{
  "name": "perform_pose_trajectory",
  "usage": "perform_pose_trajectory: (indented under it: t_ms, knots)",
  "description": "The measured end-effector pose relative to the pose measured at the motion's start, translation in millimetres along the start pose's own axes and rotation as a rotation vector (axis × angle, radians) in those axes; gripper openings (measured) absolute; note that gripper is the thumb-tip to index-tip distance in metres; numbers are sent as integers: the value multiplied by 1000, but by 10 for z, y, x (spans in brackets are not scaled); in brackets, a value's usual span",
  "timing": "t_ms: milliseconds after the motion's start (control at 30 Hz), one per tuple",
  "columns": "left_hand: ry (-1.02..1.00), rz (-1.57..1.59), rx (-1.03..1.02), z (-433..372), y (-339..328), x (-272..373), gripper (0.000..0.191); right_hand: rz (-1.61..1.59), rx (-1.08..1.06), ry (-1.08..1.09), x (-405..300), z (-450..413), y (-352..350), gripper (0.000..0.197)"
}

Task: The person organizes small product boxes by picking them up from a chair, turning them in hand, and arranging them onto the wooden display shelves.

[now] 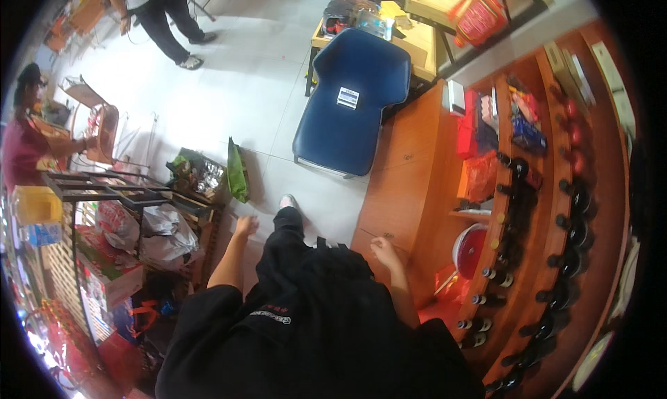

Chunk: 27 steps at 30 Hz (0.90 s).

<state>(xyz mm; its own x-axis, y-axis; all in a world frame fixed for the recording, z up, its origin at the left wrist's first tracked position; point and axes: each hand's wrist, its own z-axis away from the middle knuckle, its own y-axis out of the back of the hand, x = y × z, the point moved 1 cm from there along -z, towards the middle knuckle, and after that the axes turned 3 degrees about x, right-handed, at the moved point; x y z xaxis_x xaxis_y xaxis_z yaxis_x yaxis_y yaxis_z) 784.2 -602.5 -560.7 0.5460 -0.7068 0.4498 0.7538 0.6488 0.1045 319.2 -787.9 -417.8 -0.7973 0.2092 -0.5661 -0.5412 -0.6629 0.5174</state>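
My left hand (247,226) hangs at my side with its fingers loosely bent, and nothing shows in it. Above it in the picture, a green bag (237,172) stands on the tiled floor. My right hand (383,250) is beside the wooden cabinet (396,190), its fingers curled; I cannot tell whether it touches the wood or holds something small. Ahead of me stands a dark blue chair (338,123) with a small white and blue box (347,98) lying on it. One foot (288,201) is forward on the floor.
At the right, wooden shelves hold dark bottles (578,232) and a red bag (479,175). A metal rack (104,188) with bags and boxes stands left. A filled bag (200,175) is on the floor. Two people are farther off, one standing (167,19), one beside a chair (26,138).
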Motion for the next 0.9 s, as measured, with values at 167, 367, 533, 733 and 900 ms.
perform_pose_trajectory:
  t_ms: [167,367,533,733,900]
  knots:
    - [-283,-71,-206,-58,-1145,1193,31,-236,-19,-171,-237,-559,281,20]
    - [-81,-148,-213,-367,-1439,1507,31,-202,-13,-311,-487,-1125,458,20]
    - [51,-281,-180,-755,-1550,1681,32,-219,2,-235,-534,-2001,478,20]
    - [-87,-444,-250,-1630,-2506,2353,43,-359,-69,-128,-485,-3876,519,22]
    - [-293,-495,-256,-2557,-3878,3088,52,-350,52,-84,-862,-5615,779,43]
